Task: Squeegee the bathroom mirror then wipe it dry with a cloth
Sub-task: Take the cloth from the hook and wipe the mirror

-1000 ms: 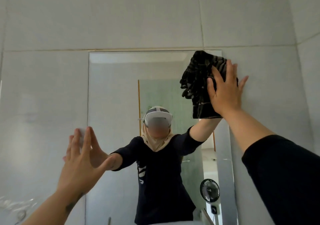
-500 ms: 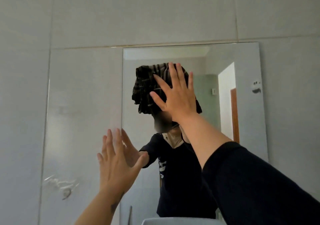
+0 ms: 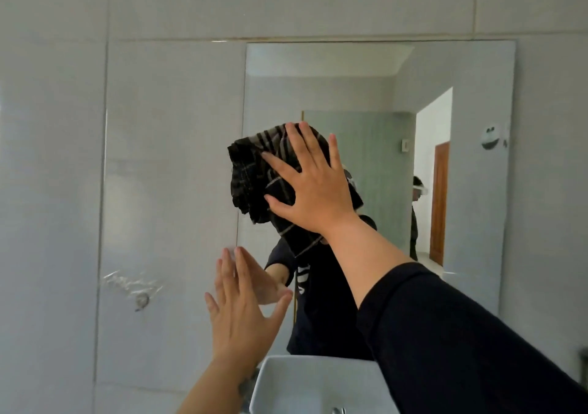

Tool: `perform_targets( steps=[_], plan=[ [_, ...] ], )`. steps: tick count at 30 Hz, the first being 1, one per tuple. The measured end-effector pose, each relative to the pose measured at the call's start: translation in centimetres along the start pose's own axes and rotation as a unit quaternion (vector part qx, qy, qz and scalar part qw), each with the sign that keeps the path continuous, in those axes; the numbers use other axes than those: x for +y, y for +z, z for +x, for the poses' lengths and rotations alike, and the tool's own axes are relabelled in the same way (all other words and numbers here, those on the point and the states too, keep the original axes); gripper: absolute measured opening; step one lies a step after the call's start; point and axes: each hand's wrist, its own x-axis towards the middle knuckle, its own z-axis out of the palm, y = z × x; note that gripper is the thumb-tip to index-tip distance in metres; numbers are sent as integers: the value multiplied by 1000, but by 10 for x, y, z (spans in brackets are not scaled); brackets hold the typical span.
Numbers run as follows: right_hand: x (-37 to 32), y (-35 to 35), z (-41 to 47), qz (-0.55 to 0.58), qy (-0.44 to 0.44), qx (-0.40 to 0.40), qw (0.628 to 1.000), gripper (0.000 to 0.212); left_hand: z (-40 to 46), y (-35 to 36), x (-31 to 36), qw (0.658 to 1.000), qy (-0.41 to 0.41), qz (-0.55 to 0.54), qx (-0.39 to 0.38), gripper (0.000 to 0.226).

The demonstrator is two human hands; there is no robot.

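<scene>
- Dark checked cloth (image 3: 254, 178) is pressed flat on the mirror (image 3: 471, 101) by your right hand (image 3: 313, 191), fingers spread.
- Your left hand (image 3: 241, 315) rests open-fingered at the mirror's left edge, holding nothing.

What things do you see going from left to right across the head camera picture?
Small hook stuck on the wall tile → left hand → dark plaid cloth → right hand → wooden door in the reflection → round white wall holder reflected in the mirror.

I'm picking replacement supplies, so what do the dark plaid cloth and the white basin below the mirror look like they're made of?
The dark plaid cloth looks like soft woven fabric, perhaps cotton: it bunches in limp folds under the right hand. The white basin looks like glazed ceramic, going by its smooth glossy rim, though moulded plastic can't be ruled out.
</scene>
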Motion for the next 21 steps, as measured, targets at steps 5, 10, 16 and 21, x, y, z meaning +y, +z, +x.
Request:
perform_targets(
  steps=[5, 10, 16, 21],
  plan=[
    [44, -13, -28, -12, 26, -1, 1000, 67, 1, -7, 1, 1000, 16, 19, -7, 111],
    [92, -29, -62, -29, 87, 2, 996, 66, 1, -4, 7, 999, 14, 33, -20, 118],
    [140, -41, -115, -38, 159, 23, 986, 63, 3, 4, 2, 1000, 17, 9, -18, 119],
    [147, -36, -160, -30, 220, 55, 974, 62, 3, 6, 4, 1000, 18, 7, -16, 119]
  ],
)
